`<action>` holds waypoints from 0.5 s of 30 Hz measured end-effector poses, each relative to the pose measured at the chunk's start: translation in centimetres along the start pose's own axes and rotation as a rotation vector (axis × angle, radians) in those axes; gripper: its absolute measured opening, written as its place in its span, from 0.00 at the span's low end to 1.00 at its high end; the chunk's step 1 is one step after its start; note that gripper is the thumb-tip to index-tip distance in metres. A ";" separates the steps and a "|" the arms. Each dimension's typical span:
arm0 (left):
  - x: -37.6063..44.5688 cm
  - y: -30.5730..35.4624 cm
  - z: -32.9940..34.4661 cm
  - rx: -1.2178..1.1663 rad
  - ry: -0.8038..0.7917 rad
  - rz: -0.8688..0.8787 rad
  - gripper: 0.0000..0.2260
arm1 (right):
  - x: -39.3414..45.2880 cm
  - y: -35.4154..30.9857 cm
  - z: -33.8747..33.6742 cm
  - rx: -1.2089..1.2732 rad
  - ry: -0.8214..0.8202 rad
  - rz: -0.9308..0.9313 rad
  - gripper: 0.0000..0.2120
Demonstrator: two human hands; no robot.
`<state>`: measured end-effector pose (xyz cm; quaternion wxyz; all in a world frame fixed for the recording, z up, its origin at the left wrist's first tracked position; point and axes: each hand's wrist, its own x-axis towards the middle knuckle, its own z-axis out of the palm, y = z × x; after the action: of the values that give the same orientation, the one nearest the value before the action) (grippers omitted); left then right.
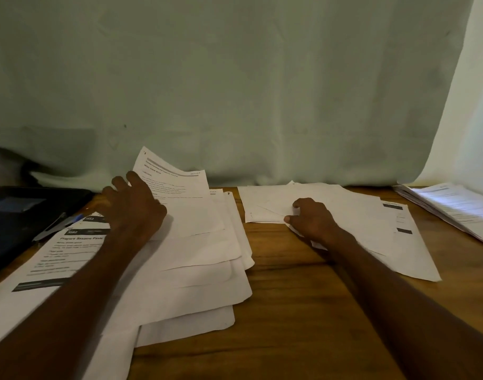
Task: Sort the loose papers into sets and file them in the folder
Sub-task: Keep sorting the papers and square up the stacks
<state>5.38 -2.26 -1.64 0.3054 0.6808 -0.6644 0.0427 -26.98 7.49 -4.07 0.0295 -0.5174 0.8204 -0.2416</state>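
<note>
Pale green cloth hung as a backdrop along the far edge of a wooden worktop. At the far left lay a dark folder, with a pen resting at its right edge, beside the papers.

Left hand reached into a big loose heap of papers on the left half of the worktop. Its fingers were curled round the left edge of a printed sheet, which stood lifted and tilted up off the heap. Near the left forearm, a printed page with a bold heading lay face up.

Right hand rested on a smaller spread of sheets to the right of centre, thumb and fingers bent and pinching a fold of the top paper. That spread lay apart from the left heap, bare wood between them.

At the far right edge sat a third stack, squared up, touched by neither hand.
</note>
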 end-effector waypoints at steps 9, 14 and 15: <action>-3.0 4.7 1.6 -0.316 -0.068 0.198 0.23 | 0.0 0.3 0.3 -0.187 0.379 -0.098 0.09; -3.9 6.6 0.8 -0.737 -0.190 0.216 0.29 | -2.6 -3.5 -4.0 0.337 0.713 -0.407 0.10; -4.1 6.8 0.6 -0.817 -0.232 0.195 0.33 | -3.6 -4.7 -4.8 0.485 0.691 -0.460 0.09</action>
<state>-1.58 1.53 -1.55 0.4675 0.4386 -0.7178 -0.2717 -22.79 10.71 1.44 -0.1793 -0.5531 0.5666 -0.5838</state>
